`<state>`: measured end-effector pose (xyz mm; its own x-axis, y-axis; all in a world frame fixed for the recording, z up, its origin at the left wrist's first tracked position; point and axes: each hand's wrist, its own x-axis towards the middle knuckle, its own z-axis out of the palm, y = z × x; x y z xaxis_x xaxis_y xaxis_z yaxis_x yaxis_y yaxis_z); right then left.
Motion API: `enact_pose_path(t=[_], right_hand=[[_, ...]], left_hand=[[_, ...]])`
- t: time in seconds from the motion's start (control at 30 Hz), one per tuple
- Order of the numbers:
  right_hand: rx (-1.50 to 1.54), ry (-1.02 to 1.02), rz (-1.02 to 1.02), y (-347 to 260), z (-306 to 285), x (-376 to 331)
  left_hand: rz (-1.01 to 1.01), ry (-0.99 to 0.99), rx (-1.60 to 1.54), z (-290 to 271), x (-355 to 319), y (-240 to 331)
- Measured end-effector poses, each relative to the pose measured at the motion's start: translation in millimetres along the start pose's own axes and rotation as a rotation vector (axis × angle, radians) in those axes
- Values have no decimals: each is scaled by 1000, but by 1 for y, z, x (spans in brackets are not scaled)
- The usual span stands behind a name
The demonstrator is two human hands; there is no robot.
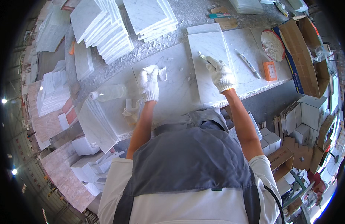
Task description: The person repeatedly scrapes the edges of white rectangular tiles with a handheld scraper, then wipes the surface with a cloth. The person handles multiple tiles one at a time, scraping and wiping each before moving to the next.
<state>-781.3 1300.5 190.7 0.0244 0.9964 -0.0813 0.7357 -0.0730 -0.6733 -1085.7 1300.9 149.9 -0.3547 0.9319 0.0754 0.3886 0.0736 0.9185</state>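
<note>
Both of my hands wear white knit gloves. My left hand grips a crumpled white cloth and rests on a large white marble slab. My right hand holds a small thin blade, its tip touching a smaller white marble tile that lies on the slab's right part.
Stacks of marble tiles stand at the back. A clear plastic bottle lies left of my left hand. A white marker, an orange box, a round bowl and an open cardboard box sit to the right.
</note>
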Motion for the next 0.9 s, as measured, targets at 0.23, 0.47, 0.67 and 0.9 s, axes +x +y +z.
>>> enact_pose_path(t=[0.23,0.47,0.67,0.9], right_hand=[[-31,26,-20,0,11,16],[-232,-17,-71,12,23,16],[-204,58,-236,7,10,-6],[-78,-88,-61,-3,10,24]], left_hand=[[-129,-13,-194,5,-17,33],[-104,-61,-137,4,-16,35],[-119,-59,-231,9,-22,48],[-159,-172,-400,35,-31,76]])
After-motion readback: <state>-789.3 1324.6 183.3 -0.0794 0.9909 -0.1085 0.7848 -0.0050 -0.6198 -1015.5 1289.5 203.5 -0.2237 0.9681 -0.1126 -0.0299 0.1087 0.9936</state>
